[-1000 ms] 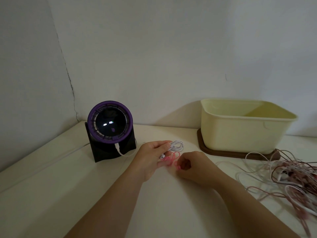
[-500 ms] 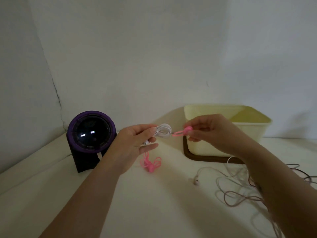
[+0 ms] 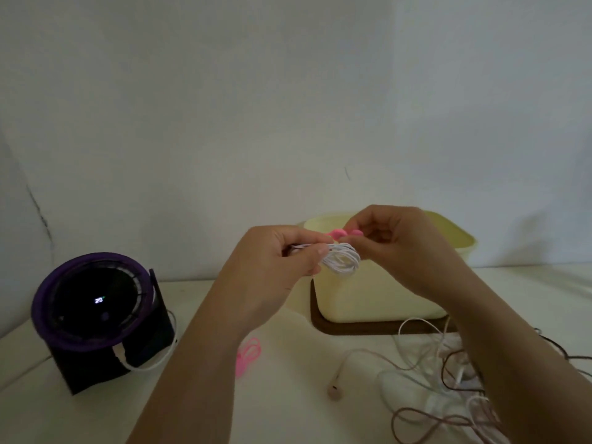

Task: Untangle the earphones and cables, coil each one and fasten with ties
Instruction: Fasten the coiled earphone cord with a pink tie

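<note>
My left hand [image 3: 275, 267] pinches a small coil of white earphone cable [image 3: 341, 259], raised above the table in front of the cream box. Right beside it, my right hand [image 3: 397, 245] pinches a pink tie [image 3: 341, 232] that lies along the top of the coil. More pink ties [image 3: 246, 355] lie on the table below my left forearm. A tangle of white and brownish cables [image 3: 448, 389] spreads over the table at the lower right, with one earbud [image 3: 334, 390] lying loose at its left end.
A cream plastic box [image 3: 384, 299] stands on a dark wooden tray [image 3: 320, 325] against the back wall. A black and purple round device [image 3: 96, 312] with a white cord stands at the left. The table top is white.
Both hands rose from the table with the white coil and one pink tie. My right hand has come up against the coil, and the tie now sits on top of it.
</note>
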### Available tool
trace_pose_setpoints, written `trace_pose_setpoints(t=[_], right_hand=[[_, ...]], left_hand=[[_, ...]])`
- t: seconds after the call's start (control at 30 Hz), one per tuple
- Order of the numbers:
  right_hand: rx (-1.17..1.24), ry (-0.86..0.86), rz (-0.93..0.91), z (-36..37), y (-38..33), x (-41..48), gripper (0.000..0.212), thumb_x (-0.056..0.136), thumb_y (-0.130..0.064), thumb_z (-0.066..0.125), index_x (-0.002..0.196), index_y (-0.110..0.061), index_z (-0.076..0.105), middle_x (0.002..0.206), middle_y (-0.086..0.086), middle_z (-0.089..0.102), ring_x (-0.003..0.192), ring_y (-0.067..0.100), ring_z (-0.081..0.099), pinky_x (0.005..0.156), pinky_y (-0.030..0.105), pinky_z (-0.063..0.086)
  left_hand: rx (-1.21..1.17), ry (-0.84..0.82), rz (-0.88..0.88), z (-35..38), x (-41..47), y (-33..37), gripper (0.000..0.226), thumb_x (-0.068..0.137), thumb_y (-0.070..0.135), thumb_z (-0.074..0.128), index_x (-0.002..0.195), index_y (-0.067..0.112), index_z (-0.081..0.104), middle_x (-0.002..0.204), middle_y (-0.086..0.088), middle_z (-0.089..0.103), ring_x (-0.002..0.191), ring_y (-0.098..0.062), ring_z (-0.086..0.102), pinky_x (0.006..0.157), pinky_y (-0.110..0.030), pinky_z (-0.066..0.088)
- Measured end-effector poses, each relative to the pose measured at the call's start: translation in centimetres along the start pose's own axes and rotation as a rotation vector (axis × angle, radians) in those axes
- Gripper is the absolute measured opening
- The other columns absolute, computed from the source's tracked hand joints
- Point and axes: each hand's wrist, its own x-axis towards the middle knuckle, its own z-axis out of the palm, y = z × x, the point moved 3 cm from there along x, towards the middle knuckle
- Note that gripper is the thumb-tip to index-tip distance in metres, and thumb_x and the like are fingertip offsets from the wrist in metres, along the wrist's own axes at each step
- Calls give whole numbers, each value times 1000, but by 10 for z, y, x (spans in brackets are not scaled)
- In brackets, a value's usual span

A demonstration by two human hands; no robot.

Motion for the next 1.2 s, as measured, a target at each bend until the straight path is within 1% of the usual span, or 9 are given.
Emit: trace_pose_setpoints(t=[0.07,0.17,0.27,0.37,0.6,0.67,0.77,0.93,1.2], right_hand=[[-29,-26,33,-3,6,5,7,79,-27,70,77,-21,71,68,4,70,58,20,61,59,34,50],[-86,-49,71,-6,10,8,5,83,-24,68,86,-26,72,64,-6,69,54,1,57,57,16,48],[-68,-24,91,-9,10,7,5,81,-20,72,85,-23,71,65,-4,70,56,4,62,60,17,52],[-12,-53,130,-9,5,5,8,77,-15,75,79,-13,68,66,3,69,55,6,64,59,34,56],[98,-301,77,-11,-15,-4,4,78,-11,73,80,-12,69,70,1,73,64,9,69,62,14,51],[46,-252,28,-10,-18,-6,3,78,-18,73,79,-18,71,67,-4,71,59,5,63,58,10,46],[-85,-125,0,-7,-14,-4,2,77,-31,71,76,-29,71,64,-9,63,54,-2,50,52,11,40],[6,-148,60,-2,-5,0,2,84,-23,67,82,-22,67,83,-7,72,74,0,66,70,21,54],[21,-132,70,-2,1,1,2,87,-18,64,85,-18,64,83,-2,71,69,13,68,62,21,52]], left_hand=[[-47,-5,-9,1,5,-2,20,87,9,63,84,24,75,81,-1,75,76,-14,70,74,-21,54],[-131,71,-22,-7,8,-6,15,86,9,63,87,19,74,70,6,72,61,0,63,62,-9,48],[-146,165,-10,-17,11,-13,16,86,11,63,85,24,73,75,6,73,65,-1,64,71,-13,53],[-72,188,-6,-14,11,-16,20,86,12,64,81,30,72,71,9,73,65,-2,66,68,-11,51],[-78,104,-45,15,10,-16,6,78,26,71,80,32,72,71,7,73,70,-6,69,67,-21,55],[-122,44,-68,23,9,-16,14,67,41,71,78,32,71,68,8,72,71,-7,70,71,-26,55],[-178,13,-88,31,8,-16,7,81,23,66,85,20,70,60,9,68,65,-3,66,77,-25,56],[-266,31,-100,33,9,-18,6,84,17,64,85,16,70,62,5,69,64,-6,65,74,-24,57],[-354,37,-140,34,11,-23,15,68,24,69,78,13,66,63,5,70,57,-6,64,71,-27,54]])
